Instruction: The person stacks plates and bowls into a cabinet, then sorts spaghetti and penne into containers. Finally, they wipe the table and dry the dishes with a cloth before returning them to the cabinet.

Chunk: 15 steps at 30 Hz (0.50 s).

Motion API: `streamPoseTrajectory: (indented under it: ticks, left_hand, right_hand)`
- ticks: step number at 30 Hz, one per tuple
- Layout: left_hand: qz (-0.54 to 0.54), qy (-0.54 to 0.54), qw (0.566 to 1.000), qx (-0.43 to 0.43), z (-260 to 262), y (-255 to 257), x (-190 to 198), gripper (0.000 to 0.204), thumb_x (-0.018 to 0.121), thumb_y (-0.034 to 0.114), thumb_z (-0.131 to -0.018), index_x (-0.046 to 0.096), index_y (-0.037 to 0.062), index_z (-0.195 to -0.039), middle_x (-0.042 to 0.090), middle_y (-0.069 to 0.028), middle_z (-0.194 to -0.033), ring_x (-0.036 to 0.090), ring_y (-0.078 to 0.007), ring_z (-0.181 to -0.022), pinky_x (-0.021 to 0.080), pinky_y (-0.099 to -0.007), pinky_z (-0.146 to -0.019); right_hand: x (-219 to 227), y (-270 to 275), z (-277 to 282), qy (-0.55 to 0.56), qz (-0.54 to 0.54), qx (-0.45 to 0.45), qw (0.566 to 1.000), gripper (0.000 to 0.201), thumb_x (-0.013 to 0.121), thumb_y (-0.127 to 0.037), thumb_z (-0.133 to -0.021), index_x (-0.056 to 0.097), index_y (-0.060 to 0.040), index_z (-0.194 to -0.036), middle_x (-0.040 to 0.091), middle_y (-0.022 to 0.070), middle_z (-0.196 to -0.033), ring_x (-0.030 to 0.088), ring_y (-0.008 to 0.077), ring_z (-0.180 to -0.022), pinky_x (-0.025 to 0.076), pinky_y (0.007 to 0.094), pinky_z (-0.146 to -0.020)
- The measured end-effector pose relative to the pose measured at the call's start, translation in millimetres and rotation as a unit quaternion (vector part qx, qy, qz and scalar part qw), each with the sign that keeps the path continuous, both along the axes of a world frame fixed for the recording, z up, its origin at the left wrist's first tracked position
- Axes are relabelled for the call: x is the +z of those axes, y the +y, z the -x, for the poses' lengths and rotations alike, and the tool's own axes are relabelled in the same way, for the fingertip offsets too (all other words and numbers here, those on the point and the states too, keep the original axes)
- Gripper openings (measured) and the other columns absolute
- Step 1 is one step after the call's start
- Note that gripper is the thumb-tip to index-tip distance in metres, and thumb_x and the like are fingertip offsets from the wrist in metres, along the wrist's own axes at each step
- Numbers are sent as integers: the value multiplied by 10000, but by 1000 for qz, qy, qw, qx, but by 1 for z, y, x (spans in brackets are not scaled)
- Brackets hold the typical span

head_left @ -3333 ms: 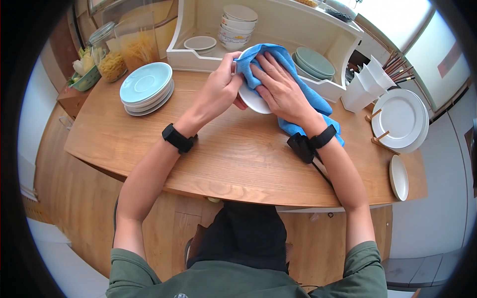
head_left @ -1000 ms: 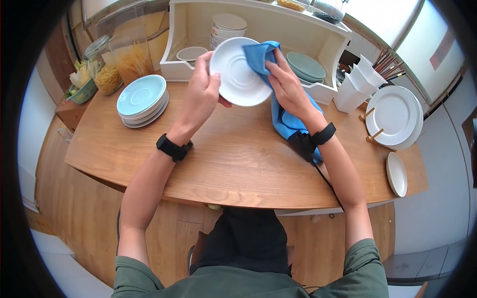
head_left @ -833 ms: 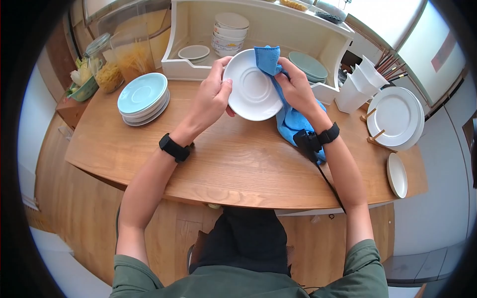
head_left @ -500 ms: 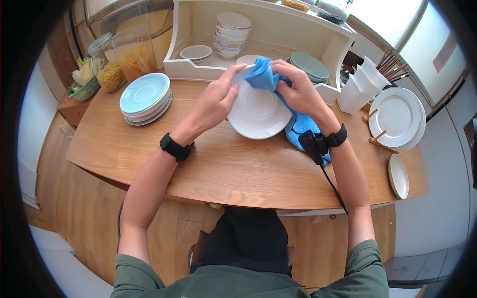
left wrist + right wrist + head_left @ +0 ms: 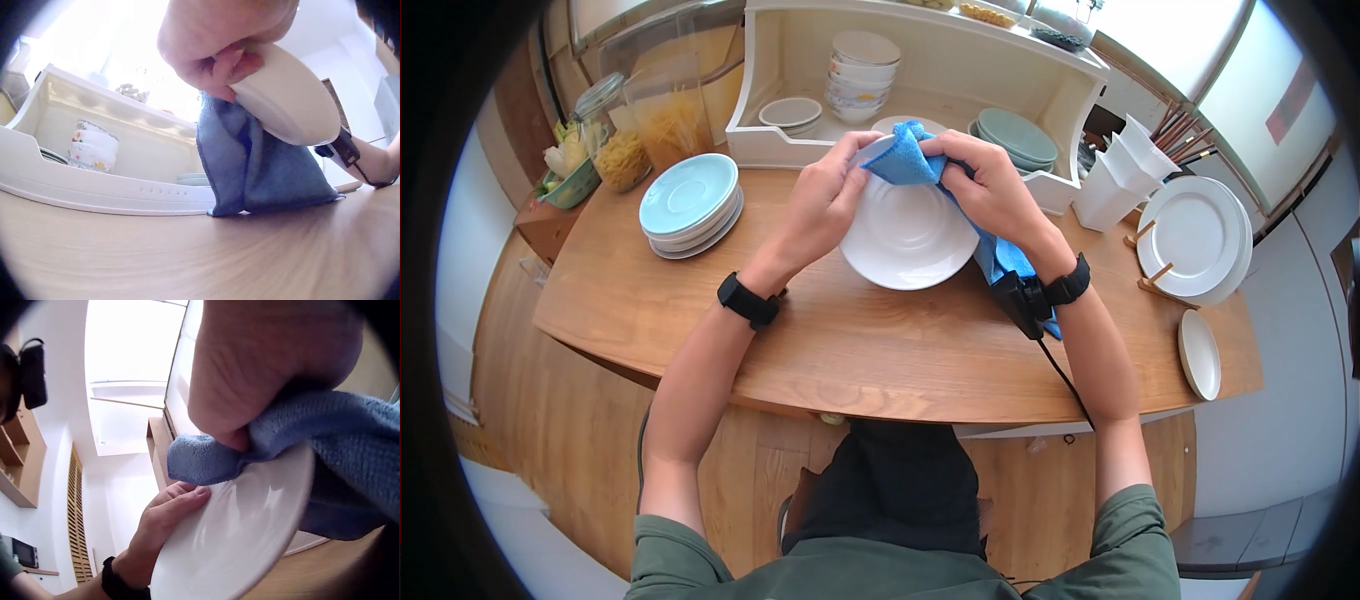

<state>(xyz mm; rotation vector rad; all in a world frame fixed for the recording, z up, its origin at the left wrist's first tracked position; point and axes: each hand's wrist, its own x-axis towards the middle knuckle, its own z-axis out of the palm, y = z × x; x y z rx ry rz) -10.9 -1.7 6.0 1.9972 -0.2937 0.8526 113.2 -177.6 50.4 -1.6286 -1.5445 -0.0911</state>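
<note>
A white saucer [image 5: 912, 245] is held tilted above the table, its hollowed face toward the head camera. My left hand [image 5: 824, 205] grips its left rim, with fingers curled beneath the underside in the left wrist view. At the far rim my right hand [image 5: 992, 190] pinches a blue cloth [image 5: 908, 160] folded over the edge, close to the left fingertips. The rest of the cloth [image 5: 269, 169] hangs behind the saucer down to the tabletop. In the right wrist view, the left thumb lies on the saucer's face [image 5: 231, 531] beside the cloth.
A stack of saucers [image 5: 688, 200], pale blue on top, stands on the table [image 5: 830, 340] at left. A white shelf [image 5: 785, 150] behind holds bowls [image 5: 862, 75] and green plates [image 5: 1017, 138]. At right are racked white plates [image 5: 1190, 235] and an oval dish [image 5: 1199, 353].
The right hand has gone from lying spread over the cloth to pinching it over the rim. The saucer has come lower and tipped, and the cloth has slid left along the far rim.
</note>
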Motion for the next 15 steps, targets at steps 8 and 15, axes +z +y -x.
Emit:
streamPoseTrajectory:
  ticks: [8, 15]
  left_hand:
    - [159, -58, 981, 92, -9, 8, -4, 294, 407, 126, -1006, 501, -50, -1222, 633, -160, -1085, 598, -191, -992, 450, -312, -898]
    - [205, -101, 957, 177, -10, 17, -4, 290, 387, 124, -1010, 487, -42, -1225, 626, -157, -1102, 597, -186, -1008, 456, -317, -896]
  right_hand:
    - [-21, 12, -2, 134, -51, -38, 989, 285, 497, -7, -878, 611, -20, -1139, 647, 84, -981, 578, 148, -923, 457, 274, -849]
    - [-29, 21, 20, 237, -41, -4, 971, 332, 541, -97, -923, 539, -8, -1243, 630, 106, -1084, 567, 159, -993, 441, 282, -909]
